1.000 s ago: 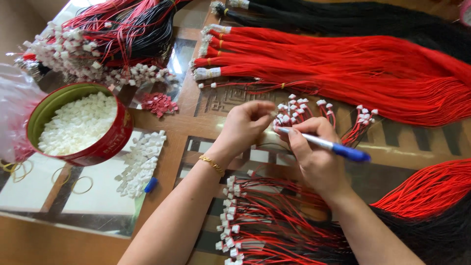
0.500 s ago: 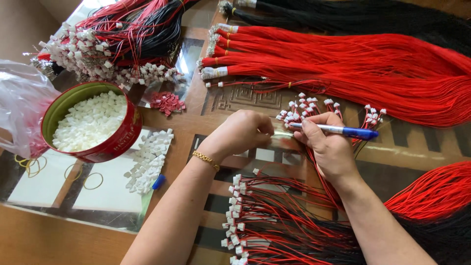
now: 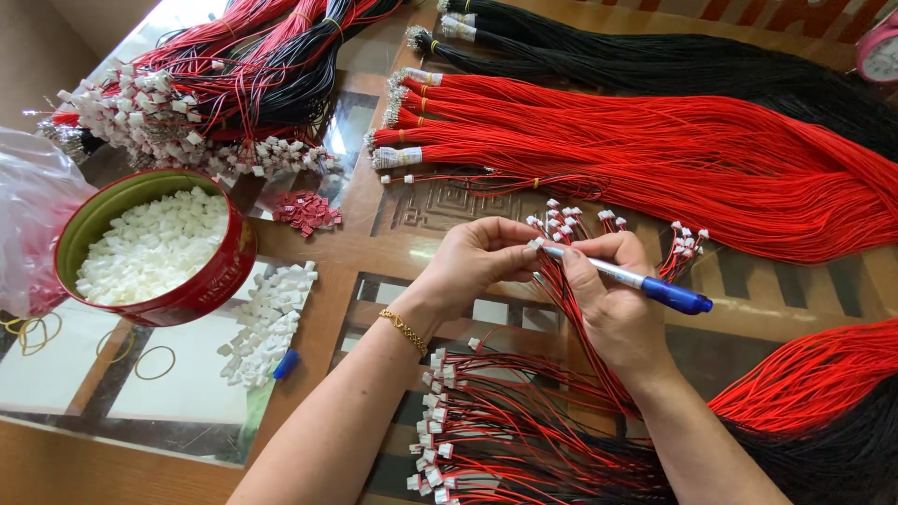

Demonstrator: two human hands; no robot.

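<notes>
Near the middle of the table [image 3: 309, 327], the left hand [image 3: 472, 262] pinches a small white connector [image 3: 535, 244] between thumb and fingertips. The right hand [image 3: 608, 299] grips a blue-capped pen [image 3: 636, 279], its tip touching that connector. A bunch of thin red wires with white connectors [image 3: 571, 281] runs under both hands and fans out just beyond them toward the far edge.

Towards the near edge, between the forearms, lies a pile of red and black wires fitted with white connectors [image 3: 468, 440]. Along the far edge are long bundles of red wire [image 3: 673, 150], and beyond those, black wire [image 3: 673, 61]. At the far left corner sits another heap of red and black wires ending in connectors [image 3: 187, 93].

On the left side stands a round red tin [image 3: 201, 285] full of loose white connector housings [image 3: 154, 248], with a clear plastic bag [image 3: 28, 215] touching it. Just beside the tin lie a loose heap of white housings [image 3: 267, 318], a small blue cap [image 3: 285, 365] and a little pile of red housings [image 3: 307, 211]. Rubber bands [image 3: 140, 360] lie near the left edge.
</notes>
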